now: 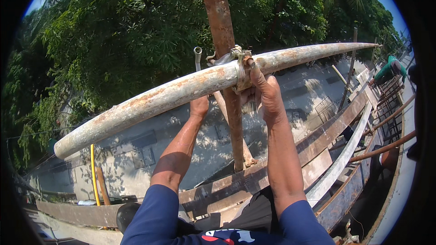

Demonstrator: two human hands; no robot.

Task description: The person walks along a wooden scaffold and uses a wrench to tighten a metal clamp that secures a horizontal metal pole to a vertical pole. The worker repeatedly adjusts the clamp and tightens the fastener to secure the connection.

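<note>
A long, rust-stained scaffold pipe [172, 91] crosses in front of me, curved by the lens. It meets an upright rusty pipe [220, 13] at a metal scaffold clamp [241, 66]. My right hand [269, 97] grips this clamp from the near side, thumb raised against its bolt and fingers curled beneath, partly hidden. Below and behind the long pipe, my left hand [199, 107] is closed. In line with that fist, a ring-ended metal rod [198, 55] rises above the pipe; the pipe hides the stretch between them, but the fist appears to hold the rod.
Planks [227, 190] run along the scaffold below my arms. A diagonal brace [247, 154] meets the upright's foot. A yellow pole [94, 177] stands at left. Another person in green [391, 70] is at far right. Paved ground [131, 154] lies far below, beside trees [136, 27].
</note>
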